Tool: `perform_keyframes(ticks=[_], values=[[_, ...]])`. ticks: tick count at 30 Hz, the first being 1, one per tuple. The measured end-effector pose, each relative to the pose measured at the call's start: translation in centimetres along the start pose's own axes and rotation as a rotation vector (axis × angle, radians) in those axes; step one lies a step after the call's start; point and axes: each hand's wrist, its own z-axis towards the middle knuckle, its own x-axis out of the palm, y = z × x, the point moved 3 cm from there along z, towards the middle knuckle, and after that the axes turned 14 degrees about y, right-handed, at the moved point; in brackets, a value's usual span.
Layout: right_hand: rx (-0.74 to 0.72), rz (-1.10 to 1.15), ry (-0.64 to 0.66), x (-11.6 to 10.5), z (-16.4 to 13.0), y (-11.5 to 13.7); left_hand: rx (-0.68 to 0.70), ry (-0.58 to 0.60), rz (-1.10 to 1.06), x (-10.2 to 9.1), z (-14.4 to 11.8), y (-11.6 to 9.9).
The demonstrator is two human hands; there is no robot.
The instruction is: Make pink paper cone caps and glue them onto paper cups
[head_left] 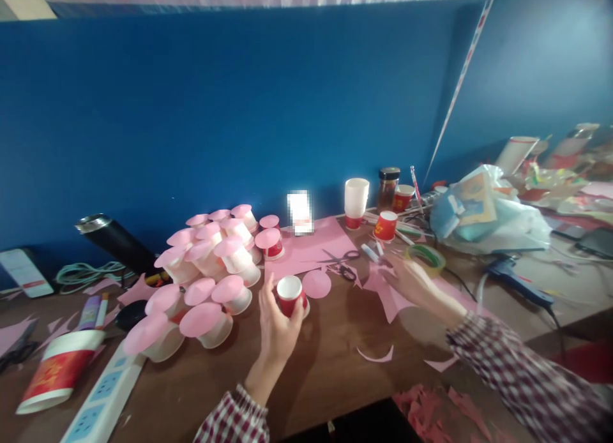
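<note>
My left hand point(278, 331) is closed around a small red paper cup point(290, 302) with its white end facing up, just above the table. Right beside that cup lies a pink paper disc point(317, 283). My right hand point(407, 277) reaches over pink paper scraps point(390, 302), fingers stretched out and slightly blurred, close to a white marker-like tube point(370, 252) and a roll of green tape point(426, 258). Scissors point(342, 258) rest on a pink sheet point(320, 242). To the left stand several paper cups topped with pink discs point(201, 320).
A stack of paper cups point(357, 200), a jar point(387, 187) and a red cup point(385, 226) stand at the back. On the right are a plastic bag point(493, 213) and a blue glue gun point(520, 280). A power strip point(103, 392), large cup point(62, 369) and black bottle point(117, 245) occupy the left.
</note>
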Motion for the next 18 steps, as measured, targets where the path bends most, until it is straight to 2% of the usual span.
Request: perform_keyframes(ticks=[4,9,13,18], values=[[0.147,-0.091,0.033,0.4,3.2,-1.5,0.039,0.120,-0.081,1.1,-2.1,-0.2],[0.208,-0.133,0.053,1.7,5.5,-1.8,-0.007,0.168,-0.120,1.7,-2.7,0.5],[0.214,-0.101,0.016,2.4,6.0,-1.9,-0.081,0.210,-0.138,1.8,-2.5,0.9],[0.163,0.036,-0.084,1.8,5.1,-1.0,-0.074,0.218,-0.162,1.9,-2.5,0.7]])
